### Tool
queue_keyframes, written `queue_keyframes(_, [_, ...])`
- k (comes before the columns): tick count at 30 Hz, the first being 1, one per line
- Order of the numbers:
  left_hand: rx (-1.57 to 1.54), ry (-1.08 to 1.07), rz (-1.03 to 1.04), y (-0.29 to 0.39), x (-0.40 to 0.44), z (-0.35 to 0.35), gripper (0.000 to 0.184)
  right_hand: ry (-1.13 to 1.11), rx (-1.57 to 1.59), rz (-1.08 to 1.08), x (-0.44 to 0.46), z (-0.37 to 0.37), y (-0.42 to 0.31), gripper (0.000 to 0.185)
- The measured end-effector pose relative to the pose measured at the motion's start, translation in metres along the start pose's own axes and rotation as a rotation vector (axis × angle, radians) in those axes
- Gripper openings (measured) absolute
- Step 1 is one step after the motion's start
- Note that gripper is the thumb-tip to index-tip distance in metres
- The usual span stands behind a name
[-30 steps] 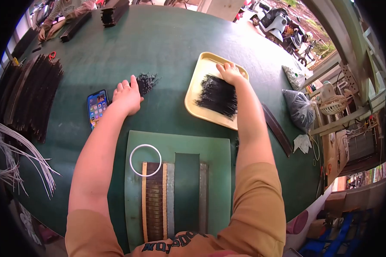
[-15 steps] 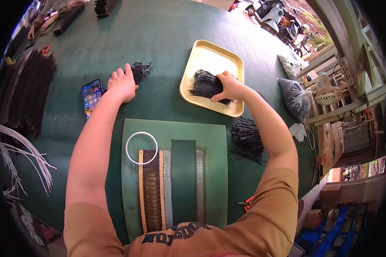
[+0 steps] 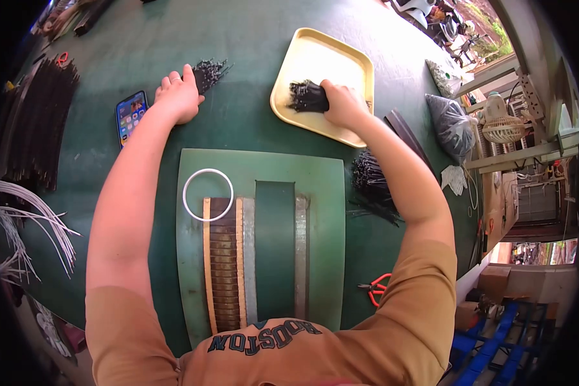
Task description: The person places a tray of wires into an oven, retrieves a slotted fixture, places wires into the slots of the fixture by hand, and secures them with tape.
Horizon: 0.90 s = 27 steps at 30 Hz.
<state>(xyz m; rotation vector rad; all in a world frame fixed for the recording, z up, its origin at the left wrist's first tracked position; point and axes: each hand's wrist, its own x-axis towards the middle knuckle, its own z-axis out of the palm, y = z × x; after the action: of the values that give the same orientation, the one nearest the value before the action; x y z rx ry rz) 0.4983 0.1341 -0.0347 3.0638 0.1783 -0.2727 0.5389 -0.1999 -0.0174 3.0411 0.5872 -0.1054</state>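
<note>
My right hand (image 3: 346, 106) is closed around a bundle of short black wires (image 3: 307, 96) in the shallow cream tray (image 3: 289, 114); the ends stick out to the left of my fingers. My left hand (image 3: 177, 98) is closed around another bundle of black wires (image 3: 210, 74) on the green table, its ends fanning out past my fingers to the upper right. A phone (image 3: 132, 114) with a lit screen lies beside my left wrist. Below my hands sits a green board (image 3: 328, 193) with a slotted strip (image 3: 224, 270) and a white ring (image 3: 185, 196).
More black wires (image 3: 372, 177) lie under my right forearm, near red-handled pliers (image 3: 378, 289). Long black strips (image 3: 38, 122) and white cables (image 3: 38, 209) are at the left. Filled plastic bags (image 3: 450, 128) and a small fan (image 3: 502, 127) stand at the right.
My right hand has drawn the spread wires in the tray into a tighter, narrower bundle. The left hand keeps its place at its bundle. The camera view has shifted slightly.
</note>
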Motion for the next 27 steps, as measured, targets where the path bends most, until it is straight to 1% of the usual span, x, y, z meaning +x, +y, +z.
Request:
queue_keyframes(3, [0.031,-0.013,0.016,-0.001,0.0,0.001,0.081,-0.05,0.129,0.061,0.003,-0.01,-0.001,0.038])
queue_keyframes(5, [0.025,0.038,0.031,-0.003,0.0,0.001,0.081,-0.073,0.182,0.085,0.01,-0.009,0.001,0.038])
queue_keyframes(8, [0.002,0.084,0.033,-0.006,-0.002,0.01,0.081,-0.119,0.322,0.101,0.014,-0.002,0.006,0.034])
queue_keyframes(9, [-0.022,0.121,0.026,-0.006,-0.002,0.011,0.081,-0.118,0.325,0.107,0.012,-0.002,0.008,0.034])
queue_keyframes(11, [-0.04,0.164,0.024,-0.004,0.006,0.007,0.081,-0.075,0.211,0.008,0.011,-0.001,0.01,0.033])
queue_keyframes(12, [-0.054,0.155,0.015,-0.004,0.007,0.001,0.075,-0.061,0.155,-0.044,0.013,0.001,0.01,0.033])
queue_keyframes(14, [-0.085,0.113,-0.002,-0.002,0.007,-0.006,0.063,-0.085,0.183,-0.012,0.013,-0.001,0.008,0.037])
queue_keyframes(16, [-0.139,0.071,-0.001,-0.001,0.006,-0.007,0.06,-0.111,0.219,0.042,0.011,-0.005,0.004,0.043])
queue_keyframes(18, [-0.247,0.043,-0.007,-0.001,0.007,-0.012,0.053,-0.08,0.284,0.048,0.015,0.007,0.01,0.044])
queue_keyframes(20, [-0.25,0.044,-0.016,0.001,0.005,-0.012,0.052,-0.008,0.407,0.06,0.016,0.022,0.019,0.044])
queue_keyframes(24, [-0.233,0.059,-0.042,0.011,-0.001,-0.014,0.05,0.002,0.435,0.028,0.019,0.025,0.024,0.046])
queue_keyframes(27, [-0.179,0.046,-0.068,0.015,-0.003,-0.013,0.047,0.062,0.515,-0.035,0.05,0.012,0.028,0.046])
